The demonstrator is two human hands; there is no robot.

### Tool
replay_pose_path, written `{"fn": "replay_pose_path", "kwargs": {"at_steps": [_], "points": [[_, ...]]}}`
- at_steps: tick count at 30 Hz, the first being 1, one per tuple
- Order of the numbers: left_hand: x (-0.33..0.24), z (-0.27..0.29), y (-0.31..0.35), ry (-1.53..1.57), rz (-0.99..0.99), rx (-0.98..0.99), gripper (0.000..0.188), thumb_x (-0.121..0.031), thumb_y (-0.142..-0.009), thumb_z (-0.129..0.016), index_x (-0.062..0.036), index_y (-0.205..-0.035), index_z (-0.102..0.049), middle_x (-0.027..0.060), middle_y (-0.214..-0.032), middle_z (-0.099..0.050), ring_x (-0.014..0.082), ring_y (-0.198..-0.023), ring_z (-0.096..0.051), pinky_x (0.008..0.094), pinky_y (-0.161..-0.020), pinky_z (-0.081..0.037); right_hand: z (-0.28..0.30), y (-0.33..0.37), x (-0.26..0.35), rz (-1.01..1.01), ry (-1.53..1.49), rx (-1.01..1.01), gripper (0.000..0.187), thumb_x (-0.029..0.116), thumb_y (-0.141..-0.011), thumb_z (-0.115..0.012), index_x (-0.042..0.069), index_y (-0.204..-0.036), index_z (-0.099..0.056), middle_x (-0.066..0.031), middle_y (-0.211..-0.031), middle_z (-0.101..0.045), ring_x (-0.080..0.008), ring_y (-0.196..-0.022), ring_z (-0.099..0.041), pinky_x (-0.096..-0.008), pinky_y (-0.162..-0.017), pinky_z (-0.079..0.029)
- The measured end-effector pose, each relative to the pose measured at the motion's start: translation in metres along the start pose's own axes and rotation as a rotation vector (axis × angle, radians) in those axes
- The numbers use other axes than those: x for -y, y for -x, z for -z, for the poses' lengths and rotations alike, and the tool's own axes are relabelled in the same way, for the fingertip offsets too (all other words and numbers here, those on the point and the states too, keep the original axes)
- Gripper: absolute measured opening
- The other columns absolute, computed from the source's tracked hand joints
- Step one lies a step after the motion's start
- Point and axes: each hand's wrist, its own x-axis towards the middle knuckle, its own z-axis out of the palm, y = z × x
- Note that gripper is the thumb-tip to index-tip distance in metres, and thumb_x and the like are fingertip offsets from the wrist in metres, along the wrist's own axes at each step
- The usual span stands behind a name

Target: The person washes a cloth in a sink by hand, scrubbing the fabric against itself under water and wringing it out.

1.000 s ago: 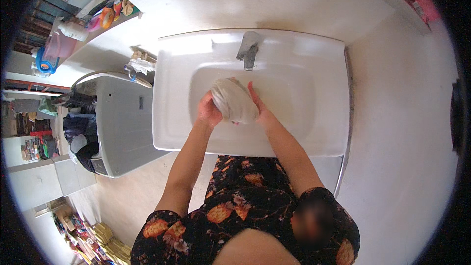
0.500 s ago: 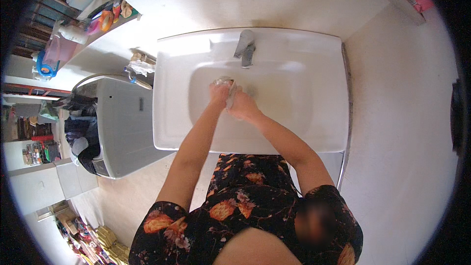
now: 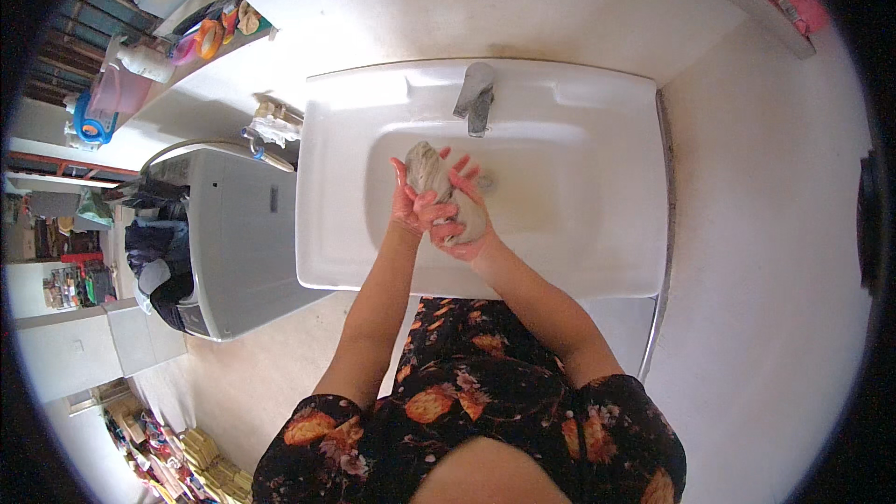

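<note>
A bunched, wet-looking greyish-white cloth (image 3: 425,166) lies across both my hands over the sink basin. My left hand (image 3: 404,209) is under its upper left part, thumb out to the side, with fingers curled over the middle of the cloth. Against the lower right part of the cloth is my right hand (image 3: 481,245), palm turned up and its fingertips showing beyond the cloth. The two hands touch each other. Behind them stands the grey metal faucet (image 3: 477,98); I cannot make out any water running from it.
The white sink (image 3: 616,261) has a raised rim around it. At the left stands a grey washing machine (image 3: 247,243) with dark clothes (image 3: 157,247) at its far side. A hose end (image 3: 273,161) hangs near the sink's left edge. A shelf above holds a white bottle (image 3: 147,63).
My hands have turned palms up and opened out from a tight clasp. The cloth, mostly hidden before, now shows as a long bundle across them.
</note>
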Motion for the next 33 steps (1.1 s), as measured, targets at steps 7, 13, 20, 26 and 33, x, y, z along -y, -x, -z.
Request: {"fn": "replay_pose_path", "kwargs": {"at_steps": [7,13,20,26,33], "points": [[-0.038,-0.020,-0.019,-0.707,0.046,-0.187,0.050,-0.022,-0.079,-0.067,-0.0052,-0.122,-0.048,0.0126,-0.101,-0.058,0.0241,-0.089,-0.060,0.0385,-0.078,-0.052,0.010,0.008,0.004,0.304,0.828,-0.441,0.025,0.030,-0.083,-0.063,0.009,-0.092,-0.053,-0.0029,-0.077,-0.055,-0.0108,-0.056,-0.051,-0.0253,-0.039,-0.037],[0.009,0.001,-0.056,-1.917,-0.276,-0.345,0.035,-0.020,-0.078,-0.064,-0.0060,-0.108,-0.055,0.0199,-0.093,-0.061,0.0333,-0.087,-0.061,0.0428,-0.077,-0.048,0.085,-0.004,0.067,0.685,1.894,-0.837,0.038,0.032,-0.073,-0.071,0.004,-0.093,-0.056,-0.0084,-0.067,-0.056,-0.0200,-0.060,-0.061,-0.0358,-0.045,-0.046],[-0.007,0.049,-0.053,-1.402,0.052,-0.672,0.053,-0.049,-0.083,-0.056,-0.0022,-0.107,-0.057,0.0188,-0.106,-0.061,0.0327,-0.098,-0.059,0.0420,-0.081,-0.046,0.077,-0.009,0.027,0.762,1.826,-0.998,0.037,0.037,-0.079,-0.067,0.003,-0.087,-0.052,-0.0103,-0.067,-0.059,-0.0211,-0.048,-0.057,-0.0327,-0.040,-0.043],[-0.043,0.027,-0.021,-0.439,0.164,-0.240,0.092,-0.079,-0.076,-0.036,-0.0052,-0.130,-0.044,0.0145,-0.126,-0.051,0.0312,-0.114,-0.050,0.0485,-0.100,-0.036,-0.019,0.003,0.000,-0.029,-0.161,-0.076,0.039,0.041,-0.083,-0.064,0.004,-0.089,-0.051,-0.0035,-0.064,-0.050,-0.0104,-0.045,-0.048,-0.0233,-0.034,-0.036],[0.001,-0.036,-0.024,0.114,-0.267,0.456,0.060,-0.057,-0.079,-0.060,-0.0120,-0.117,-0.050,0.0086,-0.130,-0.039,0.0315,-0.117,-0.042,0.0519,-0.096,-0.039,-0.058,-0.001,-0.029,-0.056,-0.433,0.301,0.054,0.031,-0.086,-0.059,-0.009,-0.119,-0.042,-0.0037,-0.073,-0.048,-0.0093,-0.049,-0.051,-0.0194,-0.031,-0.032]]}}
